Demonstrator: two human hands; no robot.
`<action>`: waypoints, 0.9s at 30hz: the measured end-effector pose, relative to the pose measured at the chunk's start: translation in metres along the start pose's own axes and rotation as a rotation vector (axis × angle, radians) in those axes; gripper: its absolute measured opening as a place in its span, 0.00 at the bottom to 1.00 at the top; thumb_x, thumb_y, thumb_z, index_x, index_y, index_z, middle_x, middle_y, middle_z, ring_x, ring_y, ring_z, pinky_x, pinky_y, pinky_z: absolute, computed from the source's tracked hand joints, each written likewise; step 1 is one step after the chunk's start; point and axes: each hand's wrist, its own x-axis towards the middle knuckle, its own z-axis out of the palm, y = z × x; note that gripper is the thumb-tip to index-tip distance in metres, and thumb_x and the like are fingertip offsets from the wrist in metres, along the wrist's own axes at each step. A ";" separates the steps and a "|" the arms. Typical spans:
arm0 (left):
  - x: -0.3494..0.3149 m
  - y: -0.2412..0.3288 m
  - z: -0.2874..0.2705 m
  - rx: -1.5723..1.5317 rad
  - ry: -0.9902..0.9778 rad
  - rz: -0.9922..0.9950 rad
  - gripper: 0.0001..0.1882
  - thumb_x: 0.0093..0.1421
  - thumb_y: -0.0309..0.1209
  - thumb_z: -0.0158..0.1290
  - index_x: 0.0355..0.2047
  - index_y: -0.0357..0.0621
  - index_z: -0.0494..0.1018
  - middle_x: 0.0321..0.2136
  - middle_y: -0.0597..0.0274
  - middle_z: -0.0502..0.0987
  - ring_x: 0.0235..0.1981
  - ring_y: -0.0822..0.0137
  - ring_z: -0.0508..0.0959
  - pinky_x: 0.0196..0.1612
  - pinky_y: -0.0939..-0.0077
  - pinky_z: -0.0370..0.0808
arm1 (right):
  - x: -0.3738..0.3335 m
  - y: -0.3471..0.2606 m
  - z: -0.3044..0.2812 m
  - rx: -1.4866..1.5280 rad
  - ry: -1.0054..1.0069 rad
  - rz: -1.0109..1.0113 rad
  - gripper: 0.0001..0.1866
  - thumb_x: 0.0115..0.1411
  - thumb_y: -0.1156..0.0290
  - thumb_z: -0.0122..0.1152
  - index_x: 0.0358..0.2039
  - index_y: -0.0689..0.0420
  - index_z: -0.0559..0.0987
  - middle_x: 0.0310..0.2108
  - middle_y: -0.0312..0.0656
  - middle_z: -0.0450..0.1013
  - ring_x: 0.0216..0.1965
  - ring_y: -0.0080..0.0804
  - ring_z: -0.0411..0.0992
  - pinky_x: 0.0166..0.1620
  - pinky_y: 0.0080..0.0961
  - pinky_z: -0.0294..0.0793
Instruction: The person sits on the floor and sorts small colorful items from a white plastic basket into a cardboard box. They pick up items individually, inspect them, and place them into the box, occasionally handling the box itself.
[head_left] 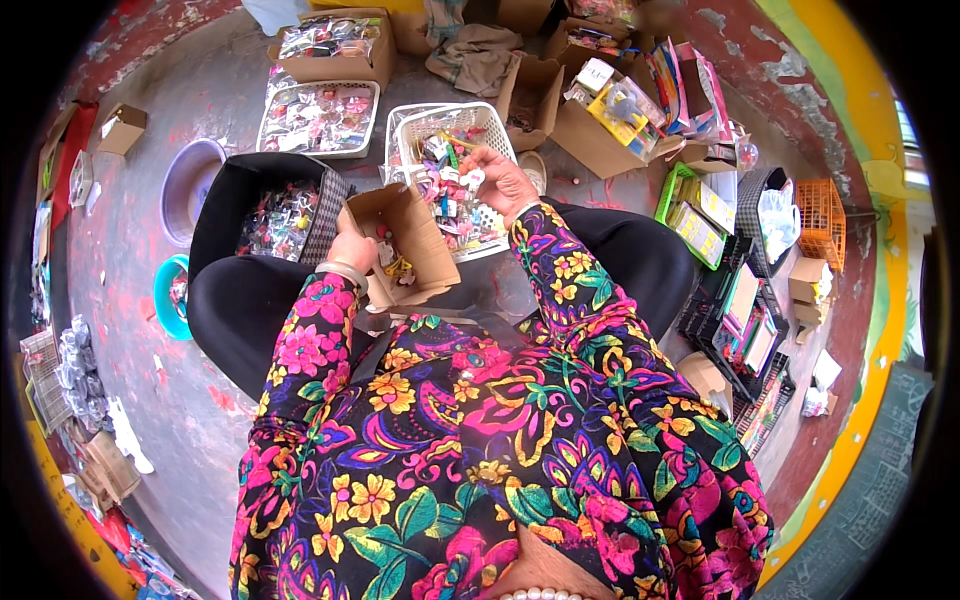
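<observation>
My left hand [352, 250] grips the left side of a small open cardboard box [425, 235] tilted in front of me. A few small pieces with yellow bands [400, 268] lie inside it. Over the white plastic basket [482, 115], my right hand [508, 186] pinches a small white trinket [470, 180]; its exact kind is too small to tell. A yellow strip shows beside those fingers. Colourful small trinkets [448, 190] fill much of the basket. Left of the cardboard box, a black-lined checked bin [215, 215] holds several clear-wrapped small items [275, 220].
Another white basket [345, 152] with bagged goods stands farther off, beside packed cardboard boxes [365, 60]. A purple basin [178, 190] and a teal basin [163, 300] sit at the left. To my right are a green basket [683, 235], black crates [715, 325] and an orange crate [820, 225].
</observation>
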 end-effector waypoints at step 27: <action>-0.023 0.019 -0.010 -0.011 0.040 0.006 0.29 0.49 0.31 0.47 0.52 0.36 0.54 0.36 0.36 0.71 0.40 0.44 0.71 0.44 0.58 0.67 | -0.003 0.047 -0.101 -1.616 0.858 0.258 0.16 0.48 0.65 0.56 0.37 0.58 0.74 0.34 0.50 0.72 0.35 0.42 0.72 0.38 0.32 0.70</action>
